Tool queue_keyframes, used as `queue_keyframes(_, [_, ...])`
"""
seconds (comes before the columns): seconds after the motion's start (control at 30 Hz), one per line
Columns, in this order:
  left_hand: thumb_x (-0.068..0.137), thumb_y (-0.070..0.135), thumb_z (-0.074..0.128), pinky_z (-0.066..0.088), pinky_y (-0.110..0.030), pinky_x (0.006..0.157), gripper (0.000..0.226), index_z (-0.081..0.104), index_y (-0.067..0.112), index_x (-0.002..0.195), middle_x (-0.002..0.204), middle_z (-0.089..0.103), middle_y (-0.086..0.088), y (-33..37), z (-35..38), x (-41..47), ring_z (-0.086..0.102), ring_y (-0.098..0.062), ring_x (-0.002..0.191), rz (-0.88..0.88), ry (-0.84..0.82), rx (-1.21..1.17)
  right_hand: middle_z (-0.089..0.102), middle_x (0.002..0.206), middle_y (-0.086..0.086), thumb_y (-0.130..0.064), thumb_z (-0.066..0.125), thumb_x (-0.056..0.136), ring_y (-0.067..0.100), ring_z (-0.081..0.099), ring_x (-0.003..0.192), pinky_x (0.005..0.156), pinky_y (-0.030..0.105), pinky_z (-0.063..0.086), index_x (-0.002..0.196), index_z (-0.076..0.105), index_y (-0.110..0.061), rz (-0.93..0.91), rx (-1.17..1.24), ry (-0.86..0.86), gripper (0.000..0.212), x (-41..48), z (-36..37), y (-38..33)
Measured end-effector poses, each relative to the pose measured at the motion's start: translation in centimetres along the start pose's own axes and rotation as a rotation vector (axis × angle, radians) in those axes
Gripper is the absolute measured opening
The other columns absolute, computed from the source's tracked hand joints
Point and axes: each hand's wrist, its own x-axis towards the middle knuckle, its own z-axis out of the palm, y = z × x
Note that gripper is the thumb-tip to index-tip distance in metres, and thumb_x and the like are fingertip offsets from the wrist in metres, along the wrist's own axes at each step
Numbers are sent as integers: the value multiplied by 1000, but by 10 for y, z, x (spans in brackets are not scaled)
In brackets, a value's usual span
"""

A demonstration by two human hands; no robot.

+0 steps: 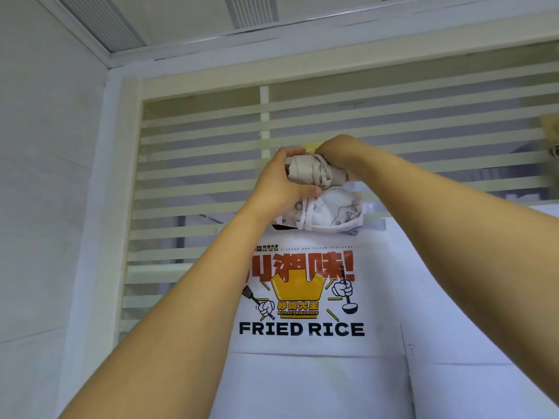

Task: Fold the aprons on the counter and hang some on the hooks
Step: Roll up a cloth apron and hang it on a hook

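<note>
A white apron [308,373] printed with "FRIED RICE" and a yellow crown hangs flat against the striped glass partition. Its bunched neck strap and top fabric [308,173] are gathered up high, near a pale hook [313,145] that is mostly hidden behind my fingers. My left hand [281,179] grips the left side of the bunch. My right hand [338,155] closes over its right side at the hook. A second crumpled white cloth [335,213] with printed outlines hangs just below the bunch.
The glass partition [211,164] carries frosted horizontal stripes and a white frame. A tiled wall [45,176] stands to the left. Another pale hook with something on it [552,128] sits at the far right edge. The ceiling is close above.
</note>
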Motion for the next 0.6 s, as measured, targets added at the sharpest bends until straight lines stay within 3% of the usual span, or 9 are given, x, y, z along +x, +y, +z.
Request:
queue_keyframes(0.1, [65,10,86,45,-8,71,71,49,21,126,100,53,12,-1,-2,-2,56,-6,89,66,20,99,51,88,6,-10,39,97,18,48,69,49,21,37,74,47,-12,-12,-190,54,24,-4,6,1])
queue_keyframes(0.17, [66,13,86,39,1,64,67,51,19,123,100,52,13,-6,-3,-5,51,1,85,103,41,150,49,100,10,-11,37,97,25,48,88,62,28,34,95,53,-5,-49,-226,128,17,-5,10,4])
queue_keyframes(0.23, [67,15,85,36,5,65,62,53,19,121,107,55,9,-10,-5,-8,51,-2,90,123,52,174,49,101,10,-15,36,98,25,46,92,67,27,30,104,48,-8,-79,-183,177,15,-11,14,10])
queue_keyframes(0.33, [69,20,84,39,-3,72,56,57,22,118,113,59,6,-12,-10,-7,53,-7,99,106,41,200,53,102,13,-24,34,101,26,47,90,66,29,29,111,48,-7,-114,-154,187,24,-20,18,16])
queue_keyframes(0.43, [73,18,81,43,-22,89,55,56,24,122,119,58,7,-7,-11,-8,52,-8,110,95,5,239,57,114,13,-31,37,102,28,52,98,71,28,33,124,47,-6,-137,-138,175,34,-34,13,22])
queue_keyframes(0.6, [80,9,73,29,-21,99,74,37,26,143,146,42,1,1,-10,-39,37,-15,133,84,65,302,45,130,12,-29,50,97,24,51,104,79,30,42,129,45,-12,-195,-54,284,37,-66,-4,38])
